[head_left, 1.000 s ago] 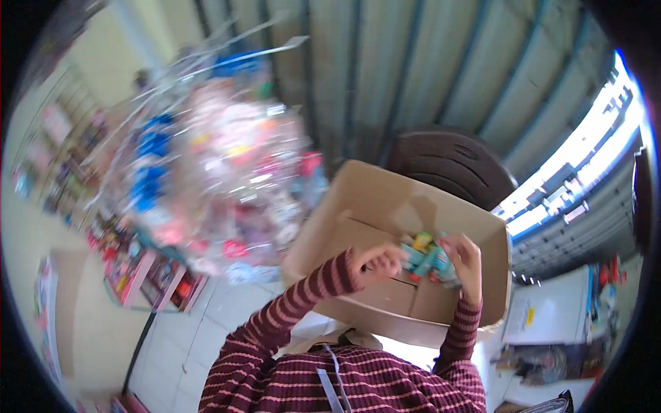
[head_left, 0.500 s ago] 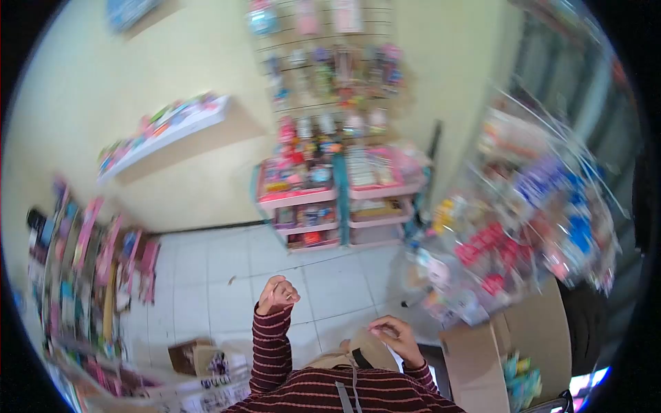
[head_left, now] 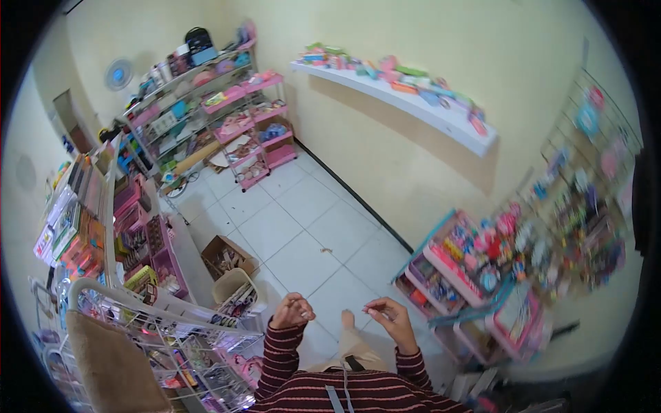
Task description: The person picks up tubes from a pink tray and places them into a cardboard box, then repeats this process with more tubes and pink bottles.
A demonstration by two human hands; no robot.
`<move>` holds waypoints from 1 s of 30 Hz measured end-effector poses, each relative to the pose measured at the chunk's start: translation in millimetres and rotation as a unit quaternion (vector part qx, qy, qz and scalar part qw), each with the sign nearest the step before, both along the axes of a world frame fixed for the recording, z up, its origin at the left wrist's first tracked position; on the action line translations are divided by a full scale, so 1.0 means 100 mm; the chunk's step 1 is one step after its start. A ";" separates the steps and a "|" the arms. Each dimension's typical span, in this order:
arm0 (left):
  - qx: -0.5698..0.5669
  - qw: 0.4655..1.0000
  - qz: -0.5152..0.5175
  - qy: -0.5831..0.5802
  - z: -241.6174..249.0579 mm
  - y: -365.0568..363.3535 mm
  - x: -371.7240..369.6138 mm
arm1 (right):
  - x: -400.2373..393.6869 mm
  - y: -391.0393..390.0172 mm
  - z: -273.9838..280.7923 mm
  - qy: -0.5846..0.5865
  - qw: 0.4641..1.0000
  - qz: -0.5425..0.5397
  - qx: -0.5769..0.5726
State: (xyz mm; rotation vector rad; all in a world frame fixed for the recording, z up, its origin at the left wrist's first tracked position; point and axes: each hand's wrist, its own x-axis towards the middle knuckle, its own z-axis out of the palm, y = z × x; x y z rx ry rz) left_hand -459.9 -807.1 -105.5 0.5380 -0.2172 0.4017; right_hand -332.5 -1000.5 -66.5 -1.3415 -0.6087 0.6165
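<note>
Stands on a white tiled floor (head_left: 279,258) in a room lined with goods, in a striped maroon top (head_left: 344,389), with one foot (head_left: 348,320) visible between both grips. Holds the left grip (head_left: 292,312) up in front of the body, with fingers curled inward; impossible to tell from this angle whether fully closed. Holds the right grip (head_left: 392,322) at nearly the same height, apart from the left, with thumb and bent fingers slightly parted. Has a beige bin (head_left: 231,282) of packaged items nearest the left grip, low on that side, just beside an opened cardboard box (head_left: 250,266) with small goods inside. Has a pink-and-teal trolley (head_left: 451,275) nearest the right grip, with colourful toys and packets piled on top and more on the levels below. Faces a pale yellow wall (head_left: 385,158) with a long white shelf (head_left: 413,107) of bright packets and, farther right, small hanging goods (head_left: 578,213). Takes in a pink rack (head_left: 224,103) at the back left and a brown panel (head_left: 113,358) in the near left corner.
</note>
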 end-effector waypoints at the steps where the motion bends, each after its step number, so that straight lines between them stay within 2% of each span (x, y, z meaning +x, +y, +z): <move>1: -0.009 1.000 0.011 -0.009 -0.01 0.19 0.13 | 0.16 0.13 0.00 -0.001 1.000 0.015 -0.003; 3: -0.017 0.999 0.035 -0.015 0.06 0.45 0.40 | 0.50 0.36 0.00 0.010 0.998 0.059 -0.008; 5: -0.092 0.993 0.067 -0.027 0.29 0.70 0.64 | 0.83 0.63 -0.03 0.037 0.994 0.104 -0.001; 10: -0.089 0.986 0.137 -0.022 0.36 1.17 0.96 | 1.59 1.40 -0.13 0.072 0.981 0.177 -0.033; 15: -0.110 0.968 0.224 -0.016 -0.03 1.46 1.03 | 2.12 2.43 -0.03 0.017 0.968 0.247 -0.030; 19: -0.148 0.943 0.296 0.036 -0.38 1.82 1.10 | 2.30 3.18 -0.22 -0.020 0.956 0.293 -0.020; 20: -0.152 0.934 0.319 0.052 -0.45 1.98 1.16 | 2.33 3.36 -0.24 -0.024 0.955 0.296 -0.022; 23: -0.131 0.929 0.341 0.050 -0.50 2.69 1.34 | 2.42 3.86 -0.34 0.060 0.935 0.346 -0.042; 26: -0.134 0.926 0.348 0.048 -0.28 3.37 1.61 | 2.57 4.38 -0.25 0.064 0.927 0.364 -0.066; 28: -0.061 0.934 0.349 0.037 -0.19 3.93 1.81 | 2.78 4.79 -0.13 0.048 0.927 0.363 -0.076; 30: -0.049 0.945 0.322 0.015 -0.17 4.49 2.05 | 3.03 5.19 -0.01 -0.089 0.935 0.340 -0.037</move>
